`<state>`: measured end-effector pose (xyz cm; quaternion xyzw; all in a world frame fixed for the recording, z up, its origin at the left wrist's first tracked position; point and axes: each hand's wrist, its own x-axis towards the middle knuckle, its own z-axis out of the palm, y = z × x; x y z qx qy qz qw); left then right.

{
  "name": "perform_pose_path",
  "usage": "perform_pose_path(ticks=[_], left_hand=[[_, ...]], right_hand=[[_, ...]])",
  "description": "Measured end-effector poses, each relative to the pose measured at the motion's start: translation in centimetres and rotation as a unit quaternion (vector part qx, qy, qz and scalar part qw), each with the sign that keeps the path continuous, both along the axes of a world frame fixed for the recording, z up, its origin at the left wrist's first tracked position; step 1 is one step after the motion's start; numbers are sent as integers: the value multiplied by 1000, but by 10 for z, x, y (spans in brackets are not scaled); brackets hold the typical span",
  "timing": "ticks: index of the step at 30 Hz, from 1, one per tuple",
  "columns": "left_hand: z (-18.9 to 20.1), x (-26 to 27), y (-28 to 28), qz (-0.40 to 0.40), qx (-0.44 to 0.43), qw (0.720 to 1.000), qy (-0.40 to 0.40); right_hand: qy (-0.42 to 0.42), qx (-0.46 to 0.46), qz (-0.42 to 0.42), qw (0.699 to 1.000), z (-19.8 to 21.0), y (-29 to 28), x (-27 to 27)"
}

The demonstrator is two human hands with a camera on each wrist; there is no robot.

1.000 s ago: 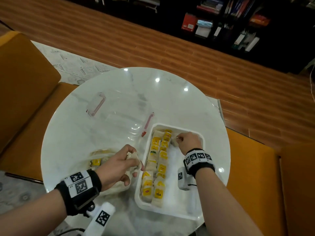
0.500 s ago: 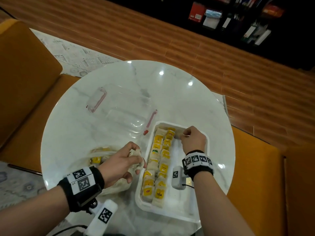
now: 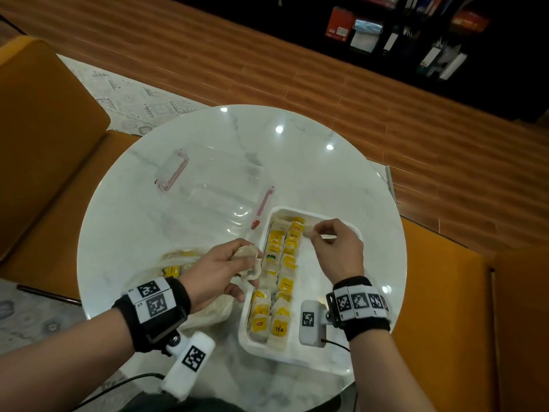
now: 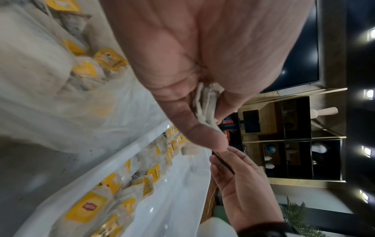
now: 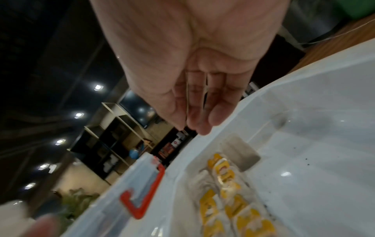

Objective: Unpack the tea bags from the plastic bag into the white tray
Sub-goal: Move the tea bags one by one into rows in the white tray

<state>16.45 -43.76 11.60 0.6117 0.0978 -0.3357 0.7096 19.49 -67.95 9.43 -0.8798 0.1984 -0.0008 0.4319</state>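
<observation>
Left hand over the near-left part of the round marble table, just beside the white tray's left rim, fingers curled round a small bunch of tea bags; same bunch pinched between thumb and fingers in the left wrist view. Under and behind that hand, the crumpled plastic bag, lying toward the table's near-left edge with a few yellow-tagged bags showing inside.

Right hand above the far end of the white tray, fingers loose and fairly straight in the right wrist view, holding nothing there; a thin thread just visible along the fingers, attachment impossible to tell. Directly below the fingertips, one pale tea bag lying flat on the tray floor near the far rim.

Tray rectangular, long axis running from near edge to far edge of the table, tilted slightly right at the far end. Two rows of tea bags packed along its left side, rows following that long axis, yellow tags up. Right half of the tray floor bare.

Clear lid with red clips left of the tray's far end.
</observation>
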Motion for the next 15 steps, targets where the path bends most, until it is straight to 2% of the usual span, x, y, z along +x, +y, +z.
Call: perform_pose_path(ticks=[6,10,12,15], left_hand=[[4,-5,-6,-7,-27,999,-31],[11,-12,-6,-50,-5,994,-98],[15,-16,-6,-71,19,989,-131],[21,-23,-5,-91,33,984,-150]], right_hand=[[-35,73,52,995,25,15,-45],[-14,165,152,974,47,36,-71],[-3,164,189,968,52,43,-77],[-24,153,194,969,56,45,-83]])
